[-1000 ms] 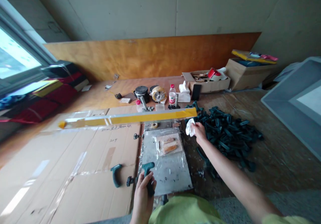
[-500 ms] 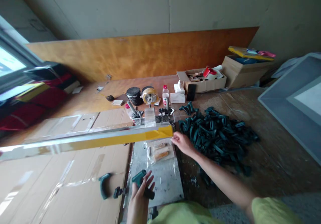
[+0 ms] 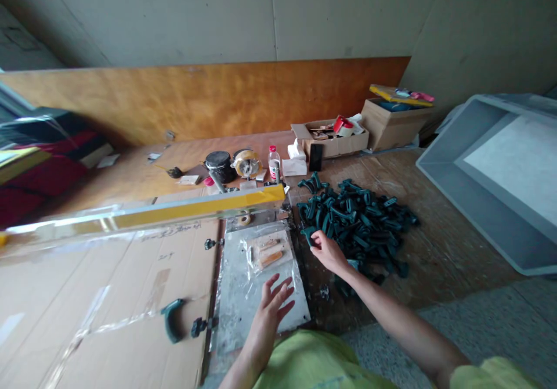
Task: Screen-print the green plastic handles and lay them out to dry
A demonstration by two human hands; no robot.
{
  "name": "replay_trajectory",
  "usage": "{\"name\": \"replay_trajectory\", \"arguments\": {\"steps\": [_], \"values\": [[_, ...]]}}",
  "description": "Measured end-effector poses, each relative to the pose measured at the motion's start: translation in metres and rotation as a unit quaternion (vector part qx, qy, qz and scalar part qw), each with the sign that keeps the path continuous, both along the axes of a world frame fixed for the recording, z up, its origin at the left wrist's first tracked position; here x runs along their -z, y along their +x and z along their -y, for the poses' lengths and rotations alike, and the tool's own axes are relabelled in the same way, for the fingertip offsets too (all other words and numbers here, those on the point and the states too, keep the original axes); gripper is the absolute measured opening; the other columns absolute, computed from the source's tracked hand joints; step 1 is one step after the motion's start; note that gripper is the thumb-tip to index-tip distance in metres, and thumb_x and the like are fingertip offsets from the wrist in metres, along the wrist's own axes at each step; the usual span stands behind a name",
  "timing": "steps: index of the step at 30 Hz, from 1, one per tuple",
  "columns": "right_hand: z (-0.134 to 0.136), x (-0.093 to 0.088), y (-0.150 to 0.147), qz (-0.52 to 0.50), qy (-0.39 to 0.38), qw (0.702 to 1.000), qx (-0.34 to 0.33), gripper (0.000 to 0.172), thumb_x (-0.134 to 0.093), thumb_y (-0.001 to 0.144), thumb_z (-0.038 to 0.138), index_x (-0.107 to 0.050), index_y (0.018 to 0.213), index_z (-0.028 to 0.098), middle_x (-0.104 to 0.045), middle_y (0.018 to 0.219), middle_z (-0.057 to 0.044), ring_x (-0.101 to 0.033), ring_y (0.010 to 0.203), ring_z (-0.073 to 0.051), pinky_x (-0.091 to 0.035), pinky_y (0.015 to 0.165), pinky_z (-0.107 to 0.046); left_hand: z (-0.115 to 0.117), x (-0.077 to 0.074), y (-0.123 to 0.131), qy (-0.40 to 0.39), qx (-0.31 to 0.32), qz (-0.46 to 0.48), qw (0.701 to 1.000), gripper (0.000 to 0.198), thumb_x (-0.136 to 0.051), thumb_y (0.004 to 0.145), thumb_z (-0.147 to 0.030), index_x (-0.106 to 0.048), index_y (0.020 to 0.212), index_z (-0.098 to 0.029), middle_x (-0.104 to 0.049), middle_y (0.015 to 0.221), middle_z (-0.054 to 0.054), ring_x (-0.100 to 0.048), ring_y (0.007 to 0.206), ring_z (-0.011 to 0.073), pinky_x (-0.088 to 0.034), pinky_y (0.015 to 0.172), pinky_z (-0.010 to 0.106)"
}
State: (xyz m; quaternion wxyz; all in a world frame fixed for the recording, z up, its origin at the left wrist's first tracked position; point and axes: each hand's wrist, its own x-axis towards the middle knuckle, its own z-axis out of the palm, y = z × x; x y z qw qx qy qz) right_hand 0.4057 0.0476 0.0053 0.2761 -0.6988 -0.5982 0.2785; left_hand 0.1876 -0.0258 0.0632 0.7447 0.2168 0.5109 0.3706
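Note:
My right hand (image 3: 329,254) is closed on a dark green plastic handle (image 3: 308,234) at the left edge of a heap of similar handles (image 3: 365,220). My left hand (image 3: 275,303), fingers spread and holding nothing, is over the near part of a grey metal plate (image 3: 237,293). Beyond its fingertips, a clear plastic bag (image 3: 252,255) with wood-coloured pieces lies on the plate. Another green handle (image 3: 173,320) rests alone on the cardboard to the left. A long bar with yellow tape (image 3: 204,208) crosses over the plate's far end.
Cardboard sheets (image 3: 117,296) cover the left side, with black knobs (image 3: 199,326) along the plate's edge. Behind the bar stand a black tub (image 3: 220,167), a tape roll (image 3: 247,164) and a bottle (image 3: 274,162). A grey crate (image 3: 439,171) tilts at right, near cardboard boxes (image 3: 383,123).
The handle in my left hand is gone from it, and its fingers are spread. My right hand has left the bar's end and holds a handle at the heap. The view has shifted right.

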Motion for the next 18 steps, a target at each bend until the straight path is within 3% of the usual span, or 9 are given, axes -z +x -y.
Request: {"name": "replay_trajectory", "arguments": {"steps": [3, 5, 9, 12, 15, 18], "values": [[-0.019, 0.020, 0.022, 0.086, -0.036, 0.995, -0.026, 0.028, -0.058, 0.080, 0.010, -0.061, 0.106, 0.021, -0.072, 0.098, -0.005, -0.068, 0.091, -0.018, -0.049, 0.083, -0.028, 0.009, 0.009, -0.016, -0.017, 0.000, -0.004, 1.000, 0.057, -0.072, 0.077, -0.045, -0.047, 0.124, -0.025, -0.057, 0.137, 0.015, -0.057, 0.122, 0.0300, -0.044, 0.104, 0.046], [-0.027, 0.022, 0.030, 0.110, -0.025, 0.992, -0.061, 0.026, -0.057, 0.084, 0.011, -0.064, 0.106, 0.021, -0.072, 0.105, -0.006, -0.067, 0.099, -0.018, -0.048, 0.089, -0.028, 0.012, 0.014, -0.028, -0.016, -0.005, 0.001, 1.000, 0.058, -0.073, 0.075, -0.045, -0.048, 0.124, -0.024, -0.059, 0.134, 0.015, -0.058, 0.122, 0.0299, -0.045, 0.103, 0.045], [-0.045, -0.002, 0.050, 0.253, 0.037, 0.966, -0.036, 0.028, -0.046, 0.090, 0.012, -0.065, 0.110, 0.021, -0.068, 0.113, -0.009, -0.060, 0.109, -0.020, -0.046, 0.094, -0.029, 0.015, 0.020, -0.053, -0.005, -0.078, -0.026, 0.997, 0.060, -0.076, 0.071, -0.045, -0.054, 0.121, -0.020, -0.065, 0.125, 0.015, -0.062, 0.116, 0.0307, -0.049, 0.097, 0.043], [-0.065, -0.023, 0.074, 0.372, -0.004, 0.927, 0.037, 0.036, -0.042, 0.088, 0.007, -0.061, 0.116, 0.017, -0.066, 0.112, -0.015, -0.058, 0.111, -0.024, -0.047, 0.088, -0.031, 0.018, 0.022, -0.069, -0.012, -0.118, -0.042, 0.992, 0.055, -0.079, 0.069, -0.040, -0.060, 0.115, -0.018, -0.069, 0.116, 0.014, -0.066, 0.108, 0.0279, -0.053, 0.089, 0.038], [-0.082, -0.037, 0.092, 0.399, -0.093, 0.910, 0.060, 0.038, -0.043, 0.085, 0.004, -0.061, 0.117, 0.015, -0.069, 0.105, -0.016, -0.063, 0.103, -0.026, -0.050, 0.081, -0.034, 0.022, 0.023, -0.083, -0.018, -0.148, -0.045, 0.988, 0.048, -0.081, 0.067, -0.034, -0.064, 0.109, -0.017, -0.072, 0.108, 0.012, -0.069, 0.097, 0.0236, -0.055, 0.080, 0.032], [-0.085, -0.051, 0.089, 0.369, -0.067, 0.926, 0.053, 0.039, -0.050, 0.083, 0.008, -0.061, 0.119, 0.016, -0.069, 0.104, -0.015, -0.065, 0.100, -0.027, -0.051, 0.081, -0.037, 0.023, 0.024, -0.099, -0.010, -0.174, -0.034, 0.984, 0.044, -0.081, 0.066, -0.032, -0.066, 0.104, -0.017, -0.073, 0.102, 0.009, -0.071, 0.087, 0.0194, -0.056, 0.076, 0.029]]}}
